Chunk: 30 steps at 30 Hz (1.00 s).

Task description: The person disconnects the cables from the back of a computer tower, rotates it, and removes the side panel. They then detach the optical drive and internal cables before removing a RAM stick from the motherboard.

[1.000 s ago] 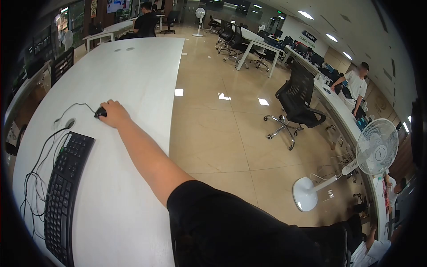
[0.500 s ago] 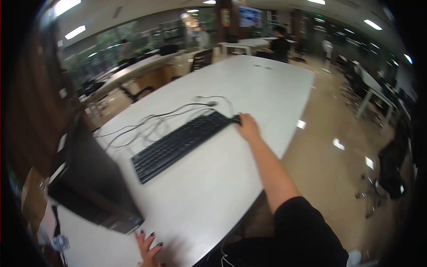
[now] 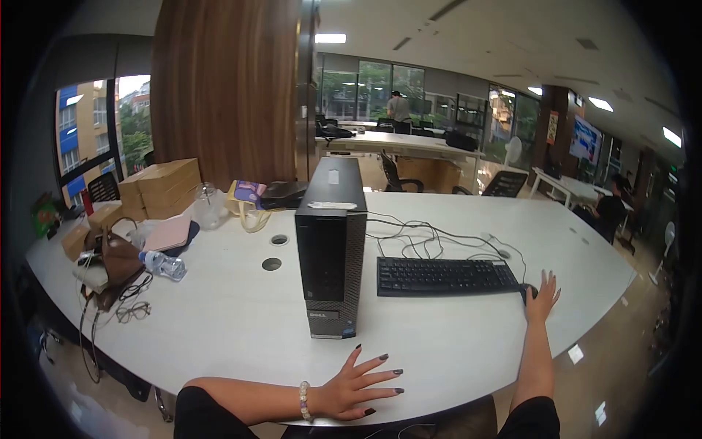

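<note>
The left hand (image 3: 358, 384) lies flat, fingers spread, on the white table (image 3: 219, 314) in front of the upright black desktop computer tower (image 3: 330, 249). The right hand (image 3: 542, 294), fingers splayed, rests on the black mouse (image 3: 527, 291) just beside the flat black keyboard (image 3: 444, 276).

Open-plan office, long white desks (image 3: 453, 344), desktop tower (image 3: 330, 249), keyboard (image 3: 446, 276)

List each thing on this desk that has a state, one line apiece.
left hand: flat on the table, fingers spread, holding nothing
right hand: open, palm resting on the mouse
mouse: partly covered by the right hand, at the keyboard's right end
keyboard: lying flat, cabled
computer tower: upright, power state unclear
water bottle: lying on its side
glasses: lying on the table
cardboard boxes: closed, stacked
</note>
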Tool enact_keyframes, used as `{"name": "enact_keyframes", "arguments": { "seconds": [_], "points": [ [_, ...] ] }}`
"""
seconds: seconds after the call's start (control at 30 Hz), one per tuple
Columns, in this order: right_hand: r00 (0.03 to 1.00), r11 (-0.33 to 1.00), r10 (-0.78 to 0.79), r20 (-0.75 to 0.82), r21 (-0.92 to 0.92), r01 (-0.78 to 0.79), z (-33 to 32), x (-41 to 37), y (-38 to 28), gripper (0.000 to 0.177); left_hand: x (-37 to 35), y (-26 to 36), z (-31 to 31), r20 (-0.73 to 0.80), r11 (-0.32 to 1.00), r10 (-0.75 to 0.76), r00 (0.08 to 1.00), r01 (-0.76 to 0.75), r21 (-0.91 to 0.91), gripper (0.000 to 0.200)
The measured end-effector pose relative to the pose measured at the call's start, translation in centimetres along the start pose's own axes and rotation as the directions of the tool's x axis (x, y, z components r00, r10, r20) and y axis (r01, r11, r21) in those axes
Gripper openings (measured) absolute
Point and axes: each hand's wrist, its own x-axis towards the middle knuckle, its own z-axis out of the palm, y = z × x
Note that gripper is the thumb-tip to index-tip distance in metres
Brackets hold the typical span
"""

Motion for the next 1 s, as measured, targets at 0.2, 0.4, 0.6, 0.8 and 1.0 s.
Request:
{"name": "enact_keyframes", "arguments": {
  "seconds": [0.2,0.4,0.6,0.8,1.0],
  "points": [
    [0.911,0.992,-0.127,0.392,0.033,0.124,-1.3,-0.2,-3.6,0.047,-0.1,-0.1,0.1,0.033,1.000,0.006,0.999,-0.006,0.003,0.044],
    [0.852,0.988,-0.149,0.502,0.031,0.155,-0.1,-0.2,-4.4,0.059,0.2,-0.3,0.3,0.027,1.000,-0.012,1.000,0.012,-0.013,0.044],
    [0.793,0.958,-0.276,0.543,0.091,0.272,-0.7,-0.3,-6.7,0.063,0.8,-0.5,0.8,0.051,0.998,-0.059,0.997,0.059,-0.003,0.043],
    [0.919,0.957,-0.288,0.271,0.051,0.285,-0.1,-0.2,-7.9,0.059,0.5,-0.5,0.0,0.056,0.996,-0.081,0.995,0.080,0.026,0.044],
    [0.945,1.000,0.017,0.326,-0.009,-0.015,-0.6,0.5,-1.4,0.059,0.5,0.0,-0.2,0.086,0.996,-0.090,0.992,0.090,0.007,0.046]
  ]
}}
